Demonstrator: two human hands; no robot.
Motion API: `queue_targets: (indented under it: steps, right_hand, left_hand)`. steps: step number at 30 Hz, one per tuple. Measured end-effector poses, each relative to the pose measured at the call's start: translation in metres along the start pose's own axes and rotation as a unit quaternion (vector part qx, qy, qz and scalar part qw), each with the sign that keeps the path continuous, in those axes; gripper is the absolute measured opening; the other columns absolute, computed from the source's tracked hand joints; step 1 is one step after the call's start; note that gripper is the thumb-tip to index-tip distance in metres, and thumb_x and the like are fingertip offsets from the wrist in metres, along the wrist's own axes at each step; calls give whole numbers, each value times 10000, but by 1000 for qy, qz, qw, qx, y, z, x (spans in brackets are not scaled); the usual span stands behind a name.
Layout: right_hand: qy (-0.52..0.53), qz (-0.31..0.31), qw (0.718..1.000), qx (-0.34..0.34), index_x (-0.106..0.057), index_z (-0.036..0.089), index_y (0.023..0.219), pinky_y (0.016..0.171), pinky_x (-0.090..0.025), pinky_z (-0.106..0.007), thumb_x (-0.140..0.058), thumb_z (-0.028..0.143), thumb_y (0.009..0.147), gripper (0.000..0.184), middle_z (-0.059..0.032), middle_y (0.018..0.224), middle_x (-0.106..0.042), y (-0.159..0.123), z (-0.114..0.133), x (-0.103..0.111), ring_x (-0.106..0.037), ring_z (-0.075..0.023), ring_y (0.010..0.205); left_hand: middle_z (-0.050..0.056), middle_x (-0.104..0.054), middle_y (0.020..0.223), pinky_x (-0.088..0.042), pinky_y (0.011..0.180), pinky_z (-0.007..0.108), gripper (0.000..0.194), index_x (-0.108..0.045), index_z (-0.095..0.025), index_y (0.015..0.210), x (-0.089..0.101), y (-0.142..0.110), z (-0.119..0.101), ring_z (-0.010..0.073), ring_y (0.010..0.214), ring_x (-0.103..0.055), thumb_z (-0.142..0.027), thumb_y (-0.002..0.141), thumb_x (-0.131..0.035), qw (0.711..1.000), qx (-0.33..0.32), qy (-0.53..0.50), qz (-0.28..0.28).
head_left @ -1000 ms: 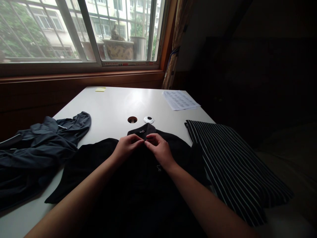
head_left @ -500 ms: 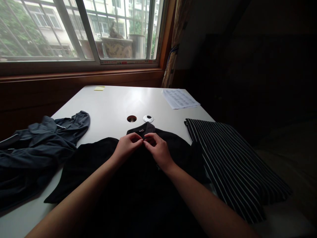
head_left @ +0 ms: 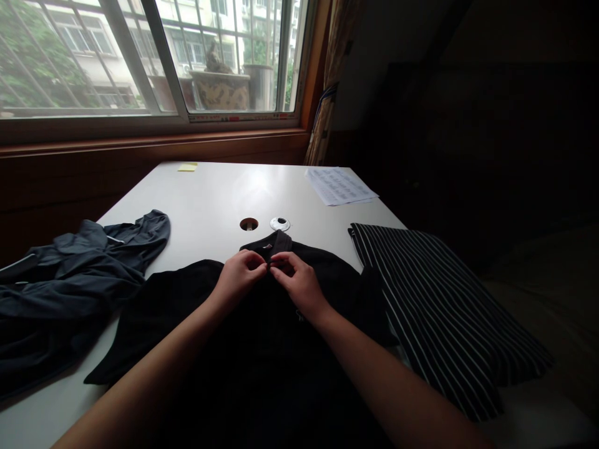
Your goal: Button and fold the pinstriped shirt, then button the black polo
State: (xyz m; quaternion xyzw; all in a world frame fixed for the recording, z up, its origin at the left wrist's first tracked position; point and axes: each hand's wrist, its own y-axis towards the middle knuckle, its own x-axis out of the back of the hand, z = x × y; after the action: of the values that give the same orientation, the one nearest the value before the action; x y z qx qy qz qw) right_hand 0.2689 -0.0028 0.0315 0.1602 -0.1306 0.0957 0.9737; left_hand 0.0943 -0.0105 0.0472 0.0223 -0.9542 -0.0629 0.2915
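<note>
A black collared short-sleeved shirt [head_left: 276,362] lies spread front-up on the white table [head_left: 215,193], its collar toward the window and a small light mark on its chest. At the neck opening, just below the collar, my left hand [head_left: 241,274] pinches the shirt's front edge between thumb and fingers. My right hand [head_left: 299,280] pinches the fabric right beside it, the fingertips of both hands almost meeting. Whatever small part sits between the fingertips is too dark and small to make out.
A crumpled dark blue-grey garment [head_left: 93,268] is at the left. On the right lies a folded black-and-white striped cloth [head_left: 435,299]. Farther back are printed papers [head_left: 341,186], a yellow sticky note [head_left: 188,167], a round table hole [head_left: 249,224] and its silver cover [head_left: 280,223].
Both hands stay at the shirt's neck opening. The left fingertips have shifted very slightly left, and the rest looks the same.
</note>
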Motion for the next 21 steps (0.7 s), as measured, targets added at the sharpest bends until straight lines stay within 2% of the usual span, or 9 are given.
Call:
queue_targets:
  steps: [4, 14, 21]
  right_hand:
    - [9, 7, 1000, -14, -686, 244, 1045, 811, -548, -315, -668, 233, 837, 209, -10, 970, -734, 0, 0, 1, -697, -182, 885]
    - [43, 15, 998, -50, -665, 242, 1071, 816, -552, -340, -706, 265, 807, 268, -26, 995, -727, -1, -4, -1, -684, -187, 857]
    - [53, 1, 997, -61, -664, 230, 1068, 802, -550, -321, -722, 241, 772, 303, -28, 988, -720, -1, -2, -2, -675, -181, 850]
  left_hand:
    - [18, -715, 812, -461, 683, 288, 185, -709, -204, 833, 2, 0, -1, 203, 776, -659, -374, 806, -641, 999, 33, -25, 34]
    - [15, -699, 749, -440, 626, 276, 210, -688, -193, 799, 0, -1, 0, 192, 708, -631, -400, 771, -668, 997, 61, -37, 17]
    - [14, -685, 768, -449, 648, 272, 197, -670, -192, 807, -1, -1, 1, 184, 726, -617, -383, 765, -675, 994, 53, -96, 29]
